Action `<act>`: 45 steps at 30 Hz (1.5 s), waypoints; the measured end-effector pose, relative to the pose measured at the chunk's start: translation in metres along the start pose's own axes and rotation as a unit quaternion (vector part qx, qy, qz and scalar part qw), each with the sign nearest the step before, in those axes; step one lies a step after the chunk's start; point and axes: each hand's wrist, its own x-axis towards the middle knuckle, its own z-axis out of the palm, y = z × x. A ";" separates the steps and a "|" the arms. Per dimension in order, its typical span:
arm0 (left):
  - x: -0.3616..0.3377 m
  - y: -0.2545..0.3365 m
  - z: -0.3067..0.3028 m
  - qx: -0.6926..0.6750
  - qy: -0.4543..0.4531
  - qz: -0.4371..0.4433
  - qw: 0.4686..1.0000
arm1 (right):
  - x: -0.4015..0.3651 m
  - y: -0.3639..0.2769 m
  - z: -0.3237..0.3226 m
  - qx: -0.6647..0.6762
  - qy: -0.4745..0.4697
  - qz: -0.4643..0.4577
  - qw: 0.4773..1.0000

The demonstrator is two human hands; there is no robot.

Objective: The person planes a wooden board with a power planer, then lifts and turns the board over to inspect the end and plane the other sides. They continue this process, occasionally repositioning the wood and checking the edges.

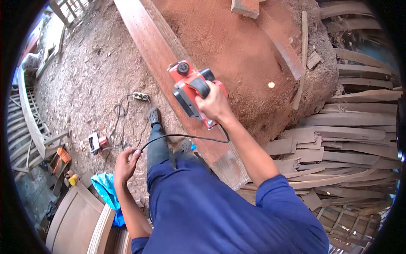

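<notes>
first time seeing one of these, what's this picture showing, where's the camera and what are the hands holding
There's no robot here: a person works with two bare hands. The single picture comes from a camera worn on their head, looking forward and down, so their own body shows below. The right hand grips a red power tool, apparently an electric planer, on a long wooden plank. The left hand holds the tool's black cable. Reddish sawdust covers the ground beyond the plank, and rough boards are piled at the picture's right.
</notes>
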 end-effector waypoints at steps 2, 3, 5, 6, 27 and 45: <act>-0.001 -0.002 -0.009 -0.041 0.034 -0.045 0.998 | 0.040 -0.012 0.010 0.008 -0.007 -0.010 1.000; -0.001 -0.012 -0.010 -0.049 0.049 -0.039 0.997 | 0.062 -0.021 0.017 0.001 0.009 -0.039 0.999; 0.002 -0.024 -0.012 -0.071 0.066 -0.041 0.994 | 0.107 -0.042 0.027 0.045 -0.010 -0.051 0.998; 0.004 -0.030 -0.011 -0.090 0.078 -0.052 0.991 | 0.132 -0.042 0.038 0.042 0.007 -0.070 0.997; 0.039 0.129 0.254 0.235 0.014 0.580 0.780 | -0.334 0.092 -0.137 0.207 0.167 0.286 0.921; -0.014 0.045 0.271 -0.281 0.057 -0.058 0.956 | -0.384 0.130 -0.103 0.252 0.146 0.286 0.913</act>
